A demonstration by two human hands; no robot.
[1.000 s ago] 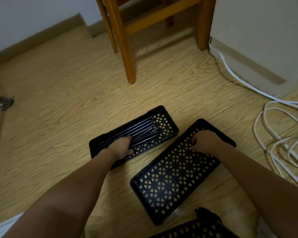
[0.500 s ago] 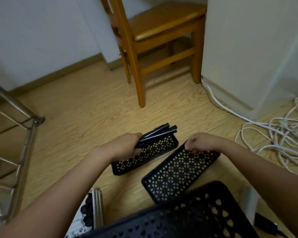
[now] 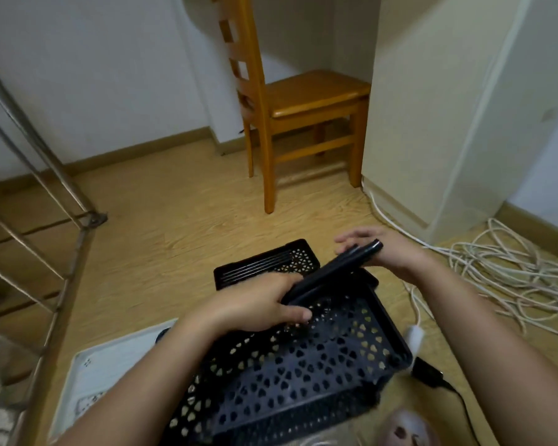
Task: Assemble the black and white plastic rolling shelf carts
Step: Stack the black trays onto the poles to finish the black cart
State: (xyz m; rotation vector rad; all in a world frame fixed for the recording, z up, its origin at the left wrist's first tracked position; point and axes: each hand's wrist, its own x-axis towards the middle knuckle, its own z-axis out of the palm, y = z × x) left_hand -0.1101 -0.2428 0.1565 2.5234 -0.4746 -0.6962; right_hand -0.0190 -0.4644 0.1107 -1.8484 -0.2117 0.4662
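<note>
A: Where's the bundle of black plastic poles (image 3: 332, 272)?
B: Slanting above the near black perforated plastic tray (image 3: 303, 375) on the wooden floor (image 3: 174, 220). The left hand (image 3: 261, 307) grips its lower end; the right hand (image 3: 380, 252) lays straight, spread fingers against its upper end.
A: The second black perforated plastic tray (image 3: 300, 260)?
B: Just beyond, loose black poles (image 3: 255, 267) inside.

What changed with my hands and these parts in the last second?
The left hand lifted a bundle of black poles out of the far tray, gripping one end. The right hand let go of the rim it held and rose to the bundle's other end. The far tray stays on the floor with some poles left.
</note>
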